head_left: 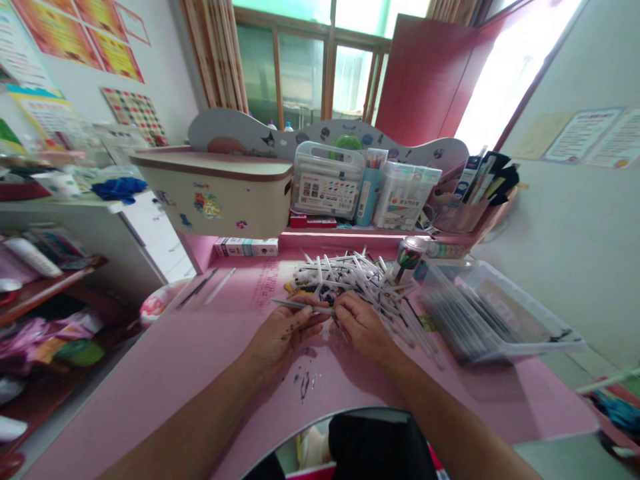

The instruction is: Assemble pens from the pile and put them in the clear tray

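Note:
A slim pale pen (290,304) lies crosswise between my two hands over the pink desk, its pointed end toward the left. My left hand (285,332) has thumb and fingers closed around its middle, with dark ink smudges on the skin. At the pen's other end, my right hand (364,328) pinches with thumb and fingertips; that end is partly hidden. Just beyond both hands spreads a loose heap of white pen parts and pens (353,277). Dark ink spots (304,385) mark the desktop nearer to me.
To the right stands a clear plastic bin (545,333) with many pens inside. A pen jar (411,257) borders the heap. Two slim pens (219,287) lie at the left. The raised shelf carries a lidded box (220,193), marker cases (327,180) and a pen holder (460,212).

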